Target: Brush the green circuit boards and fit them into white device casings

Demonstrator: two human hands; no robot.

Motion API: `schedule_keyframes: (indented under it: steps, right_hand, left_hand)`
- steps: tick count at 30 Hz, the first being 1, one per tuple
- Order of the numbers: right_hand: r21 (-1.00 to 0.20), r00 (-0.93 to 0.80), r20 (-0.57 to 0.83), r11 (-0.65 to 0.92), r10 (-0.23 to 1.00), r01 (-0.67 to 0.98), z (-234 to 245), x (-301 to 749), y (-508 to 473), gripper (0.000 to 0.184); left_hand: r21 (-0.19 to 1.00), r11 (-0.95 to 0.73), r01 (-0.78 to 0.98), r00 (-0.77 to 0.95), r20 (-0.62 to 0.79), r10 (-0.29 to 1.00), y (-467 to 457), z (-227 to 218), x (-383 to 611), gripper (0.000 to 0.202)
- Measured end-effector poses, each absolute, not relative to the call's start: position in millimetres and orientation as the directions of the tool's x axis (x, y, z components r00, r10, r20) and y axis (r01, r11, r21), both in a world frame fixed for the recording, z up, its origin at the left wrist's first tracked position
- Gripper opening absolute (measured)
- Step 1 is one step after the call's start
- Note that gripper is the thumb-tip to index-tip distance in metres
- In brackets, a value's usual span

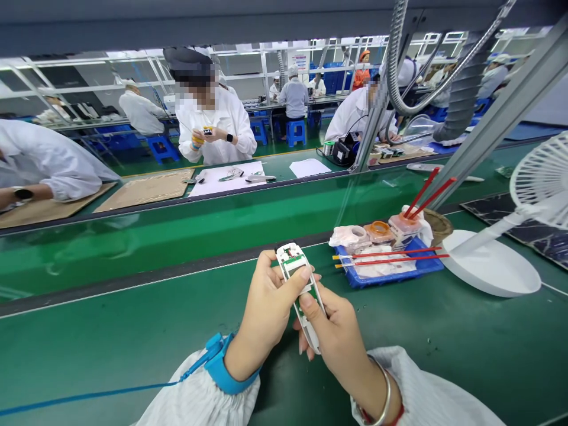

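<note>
Nearest the camera, white striped sleeves [195, 396] are seen, with a blue strap [226, 367] fastened around the left wrist and a blue cord [89, 397] led off to the left. A metal bangle [386, 396] is worn on the right wrist. The left hand [266, 307] and right hand [337, 337] are brought together and clamped on a white plastic housing [290, 255], which is held tilted above the green surface [444, 355]. A green circuit board [293, 258] is exposed near its far end. The left thumb [302, 277] is pressed on its upper part, and the right thumb [308, 305] is set just below.

To the right, a blue tray [426, 266] is placed near the hands, with two red sticks [390, 257] laid across it. An orange tape roll [378, 232] is set on it. A white fan [539, 183] stands further right. Beyond, a small item is held by a co-worker's hands [206, 136] above a far surface [284, 167].
</note>
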State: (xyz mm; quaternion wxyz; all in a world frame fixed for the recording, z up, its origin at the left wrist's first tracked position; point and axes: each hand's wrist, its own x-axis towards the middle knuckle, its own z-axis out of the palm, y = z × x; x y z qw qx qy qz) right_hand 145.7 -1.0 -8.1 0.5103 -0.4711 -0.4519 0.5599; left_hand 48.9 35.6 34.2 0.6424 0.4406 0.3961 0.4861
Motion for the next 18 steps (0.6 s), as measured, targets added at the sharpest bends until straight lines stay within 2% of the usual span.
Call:
schedule_keyframes:
  steps: [3, 7, 12, 18]
  right_hand:
    - [-0.979, -0.046, -0.044, -0.053, 0.998, -0.197, -8.6, 148.7, 5.8, 0.04]
    - [-0.947, -0.124, -0.086, -0.12, 0.989, -0.297, -8.6, 152.1, 16.8, 0.041]
    - [-0.936, -0.111, -0.118, -0.148, 0.987, -0.319, -13.6, 152.1, 25.7, 0.04]
    - [-0.919, -0.077, -0.124, -0.144, 0.989, -0.366, -20.3, 149.6, 26.4, 0.039]
  left_hand:
    - [0.952, 0.16, -0.261, 0.26, -0.09, 0.961, 38.0, 33.9, 48.0, 0.035]
    - [0.948, 0.176, -0.266, 0.305, -0.09, 0.948, 44.2, 33.1, 46.8, 0.045]
    - [0.954, 0.152, -0.259, 0.335, -0.058, 0.94, 54.1, 23.7, 50.7, 0.027]
    - [0.945, 0.156, -0.288, 0.331, -0.055, 0.942, 58.9, 15.1, 54.2, 0.029]
